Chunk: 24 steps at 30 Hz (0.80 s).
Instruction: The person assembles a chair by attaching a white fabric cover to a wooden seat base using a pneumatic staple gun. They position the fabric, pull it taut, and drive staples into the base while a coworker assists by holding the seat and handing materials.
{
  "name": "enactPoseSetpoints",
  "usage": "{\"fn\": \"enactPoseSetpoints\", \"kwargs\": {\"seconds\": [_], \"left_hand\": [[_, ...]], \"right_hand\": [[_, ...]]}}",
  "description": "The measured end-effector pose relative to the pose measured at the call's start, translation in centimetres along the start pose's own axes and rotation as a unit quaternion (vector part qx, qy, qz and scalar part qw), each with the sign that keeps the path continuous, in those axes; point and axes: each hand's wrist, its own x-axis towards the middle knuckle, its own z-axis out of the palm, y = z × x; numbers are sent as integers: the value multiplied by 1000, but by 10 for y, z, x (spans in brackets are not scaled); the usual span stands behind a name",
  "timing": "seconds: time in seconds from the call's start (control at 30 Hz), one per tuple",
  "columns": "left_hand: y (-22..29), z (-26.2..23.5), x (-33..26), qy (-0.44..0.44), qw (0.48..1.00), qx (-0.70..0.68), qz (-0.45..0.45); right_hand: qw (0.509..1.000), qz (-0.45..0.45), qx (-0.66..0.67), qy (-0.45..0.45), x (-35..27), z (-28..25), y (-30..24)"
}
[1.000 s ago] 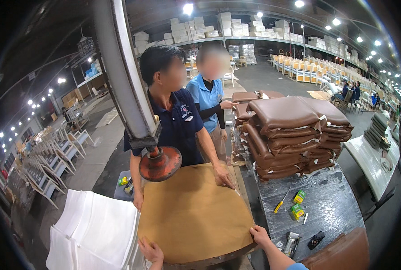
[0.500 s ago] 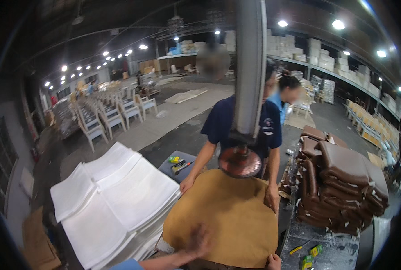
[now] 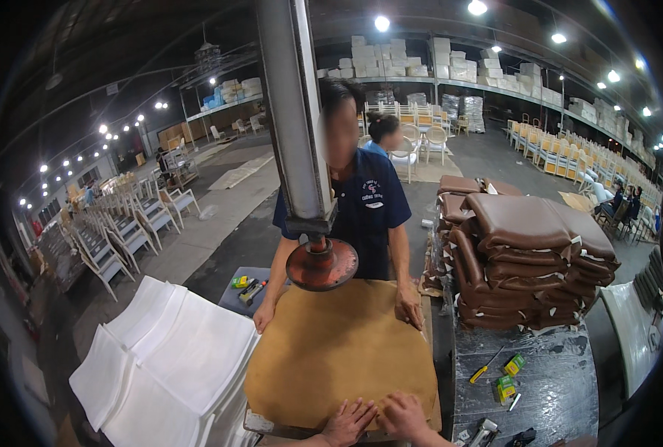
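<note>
A tan, leather-like sheet [image 3: 339, 350] with rounded corners lies spread over a flat support in front of me. My left hand [image 3: 350, 423] rests flat on its near edge, fingers stretched forward. Right beside it, my right hand [image 3: 406, 417] has its fingers bent and closed on the same near edge. Across from me, a co-worker in a dark blue shirt [image 3: 380, 194] holds the sheet's far corners with a hand [image 3: 266, 316] and another hand [image 3: 408, 304]. Above the far part of the sheet hangs a red round press disc [image 3: 322, 267] on a grey column.
White foam-like pads [image 3: 190, 350] are stacked at the left. Brown upholstered cushions [image 3: 532, 253] pile up on the dark table [image 3: 547, 372] at right, with a yellow screwdriver [image 3: 484, 369], green-yellow boxes [image 3: 507, 389] and a hammer-like tool [image 3: 485, 430]. Chairs [image 3: 134, 223] stand in rows behind.
My left hand has moved from over the sheet to its near edge. My right hand has come from the near right corner to beside it. The view has turned right.
</note>
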Motion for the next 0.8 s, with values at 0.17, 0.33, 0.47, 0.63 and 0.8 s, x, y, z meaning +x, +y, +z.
{"fn": "enactPoseSetpoints", "kwargs": {"seconds": [0.17, 0.33, 0.47, 0.63, 0.8], "left_hand": [[-3, 6, 4, -31, 999, 38, 20], [-9, 4, -12, -42, 999, 10, -5], [-9, -3, -37, -12, 1000, -14, 11], [-13, -2, -30, -62, 994, -86, -17], [-24, 0, -50, 22, 993, 67, -93]], "right_hand": [[1000, -14, -21, -15, -23, 20, -6], [999, -42, 4, -25, -18, 13, -17], [999, -42, 25, -20, -19, 11, -20], [1000, 24, 9, -3, -21, 23, -9], [1000, 5, -11, 14, -15, 35, -26]]}}
